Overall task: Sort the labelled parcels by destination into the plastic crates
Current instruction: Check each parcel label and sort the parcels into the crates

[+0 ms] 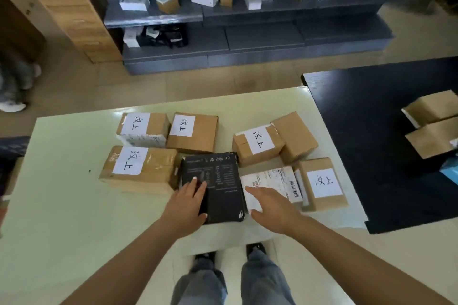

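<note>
Two bare hands over a pale table (62,181) | left hand (184,208) grips black box (218,186) at its left edge | right hand (270,208) flat, fingers straight, on white-labelled parcel (272,181) beside it | brown labelled parcels (138,166) around.

The pale tabletop (62,181) lies bare along its left edge and near-left corner, giving wide passage there. Toward the far edge, two labelled cardboard parcels (143,129) (192,132) stand side by side, touching. A third labelled parcel (138,168) sits just nearer, hard against the black box (213,186), no gap between. Right of the black box, the white-labelled packet (271,184) and more parcels (322,184) (257,145) crowd toward the right edge. A narrow bare strip runs between the black box and the far parcels.
</note>
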Motion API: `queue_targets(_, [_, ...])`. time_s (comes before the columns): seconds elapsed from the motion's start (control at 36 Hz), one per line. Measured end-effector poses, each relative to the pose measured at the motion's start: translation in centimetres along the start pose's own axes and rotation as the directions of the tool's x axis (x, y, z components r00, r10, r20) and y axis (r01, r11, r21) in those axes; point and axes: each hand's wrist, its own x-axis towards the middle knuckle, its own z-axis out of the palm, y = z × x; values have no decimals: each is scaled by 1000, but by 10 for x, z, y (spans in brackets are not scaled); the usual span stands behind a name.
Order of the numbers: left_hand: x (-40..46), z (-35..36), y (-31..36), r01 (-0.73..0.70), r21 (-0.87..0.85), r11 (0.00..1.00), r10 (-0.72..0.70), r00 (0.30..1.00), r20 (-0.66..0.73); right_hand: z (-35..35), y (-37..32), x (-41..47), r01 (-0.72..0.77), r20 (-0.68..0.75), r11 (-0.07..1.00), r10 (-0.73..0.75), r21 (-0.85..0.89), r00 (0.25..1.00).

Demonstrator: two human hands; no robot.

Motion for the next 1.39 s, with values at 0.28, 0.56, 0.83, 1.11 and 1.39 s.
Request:
queue_targets(0.28, [2,28,11,202,33,979,-203,979,23,-7,18,37,241,202,964,-215,-111,955])
queue_targets(0.56, [-3,33,32,267,-127,955,-266,964,28,15,27,45,330,252,933,-288,-146,924])
queue_targets(0.83, [-12,46,40,234,-176,956,-230,972,42,15,22,18,366,299,930,-338,-41,892])
queue_targets(1.11, [-27,59,45,187,71,980,-189,982,29,44,12,-2,287,253,957,-286,31,924])
queue_targets(1.39, [-31,77,27,134,-41,990,-138,983,-123,63,5,-9,191,146,963,-220,190,965])
